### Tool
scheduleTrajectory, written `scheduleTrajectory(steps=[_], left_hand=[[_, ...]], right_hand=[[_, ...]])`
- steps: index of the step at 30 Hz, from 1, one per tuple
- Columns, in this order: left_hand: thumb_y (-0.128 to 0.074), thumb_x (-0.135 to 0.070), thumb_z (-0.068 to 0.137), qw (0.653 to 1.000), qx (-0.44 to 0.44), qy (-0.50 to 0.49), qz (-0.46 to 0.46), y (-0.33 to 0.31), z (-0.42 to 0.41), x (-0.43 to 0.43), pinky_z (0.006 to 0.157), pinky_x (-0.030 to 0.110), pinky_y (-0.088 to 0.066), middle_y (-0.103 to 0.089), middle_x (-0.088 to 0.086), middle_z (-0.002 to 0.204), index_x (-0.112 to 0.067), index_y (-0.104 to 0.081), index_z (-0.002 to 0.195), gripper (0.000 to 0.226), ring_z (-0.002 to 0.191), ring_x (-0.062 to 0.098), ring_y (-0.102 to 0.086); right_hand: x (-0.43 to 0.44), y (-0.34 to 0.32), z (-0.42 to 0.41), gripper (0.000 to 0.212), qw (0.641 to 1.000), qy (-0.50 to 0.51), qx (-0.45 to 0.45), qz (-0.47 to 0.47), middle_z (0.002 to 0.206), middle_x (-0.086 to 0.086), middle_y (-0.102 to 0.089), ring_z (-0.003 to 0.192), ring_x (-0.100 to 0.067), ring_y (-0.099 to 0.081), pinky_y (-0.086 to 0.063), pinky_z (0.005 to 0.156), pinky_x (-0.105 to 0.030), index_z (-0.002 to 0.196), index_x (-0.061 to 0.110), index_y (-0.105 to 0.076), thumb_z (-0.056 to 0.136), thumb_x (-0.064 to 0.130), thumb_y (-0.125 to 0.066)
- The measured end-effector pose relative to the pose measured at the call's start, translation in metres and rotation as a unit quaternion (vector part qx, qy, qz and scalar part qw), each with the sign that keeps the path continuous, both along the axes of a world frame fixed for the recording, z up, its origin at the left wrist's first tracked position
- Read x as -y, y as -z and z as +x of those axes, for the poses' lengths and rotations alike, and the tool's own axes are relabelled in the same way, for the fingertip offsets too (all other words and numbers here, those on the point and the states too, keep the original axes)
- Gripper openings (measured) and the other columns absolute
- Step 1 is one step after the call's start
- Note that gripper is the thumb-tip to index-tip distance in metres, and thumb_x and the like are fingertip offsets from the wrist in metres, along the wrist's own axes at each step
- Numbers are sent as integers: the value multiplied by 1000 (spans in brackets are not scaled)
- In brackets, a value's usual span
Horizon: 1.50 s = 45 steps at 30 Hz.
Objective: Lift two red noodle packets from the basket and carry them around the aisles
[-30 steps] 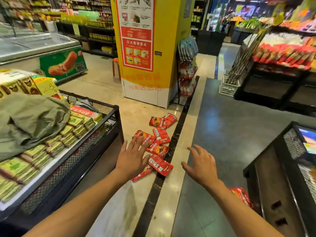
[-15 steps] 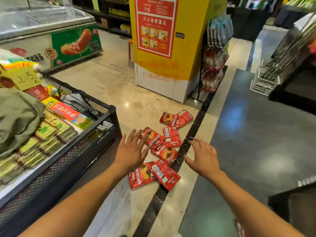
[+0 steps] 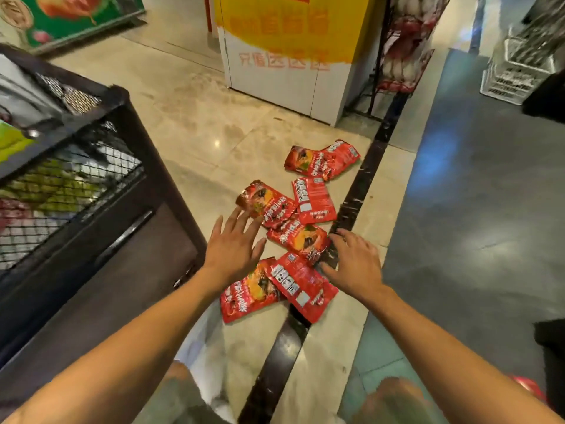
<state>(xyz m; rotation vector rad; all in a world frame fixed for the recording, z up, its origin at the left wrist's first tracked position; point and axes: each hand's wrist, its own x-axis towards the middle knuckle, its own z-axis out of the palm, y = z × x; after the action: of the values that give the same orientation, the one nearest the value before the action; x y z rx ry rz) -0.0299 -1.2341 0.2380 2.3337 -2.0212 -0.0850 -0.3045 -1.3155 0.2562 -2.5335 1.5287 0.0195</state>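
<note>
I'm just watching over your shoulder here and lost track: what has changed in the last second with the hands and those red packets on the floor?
Both hands have come down and forward. The left hand now spreads over the red packets, and the right hand has closed in from the right. Neither grips anything yet. The packets lie scattered on the floor as before, beside the black mesh bin.

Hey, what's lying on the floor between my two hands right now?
In the head view, red snack packets lie on the floor between the left hand and the right hand.
</note>
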Motion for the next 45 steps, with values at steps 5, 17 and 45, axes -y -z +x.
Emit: scheduleTrajectory(steps=[5,17,45], left_hand=[[-18,-62,103,999,-3,5,37,156,7,19,125,57,-20,-27,5,169,-31,-28,161,66,157,30,-19],[-26,-58,99,996,-13,62,62,415,0,52,126,58,-18,-27,6,169,-29,-21,163,70,157,31,-19],[-86,-69,67,858,-478,60,177,299,-28,106,113,42,-47,-49,-22,149,-49,-31,151,102,133,9,-53]], right_hand=[[4,165,14,83,998,-9,-33,46,157,0,-42,140,-26,-44,-36,113,-53,151,32,-38,80,74,-42],[3,473,25,121,980,18,-131,150,167,-7,-19,149,-35,-29,-32,112,-64,163,31,-2,73,69,-73],[149,113,89,27,952,-237,-193,32,102,14,-75,89,-12,-67,-47,63,-28,111,36,-77,84,43,-81]])
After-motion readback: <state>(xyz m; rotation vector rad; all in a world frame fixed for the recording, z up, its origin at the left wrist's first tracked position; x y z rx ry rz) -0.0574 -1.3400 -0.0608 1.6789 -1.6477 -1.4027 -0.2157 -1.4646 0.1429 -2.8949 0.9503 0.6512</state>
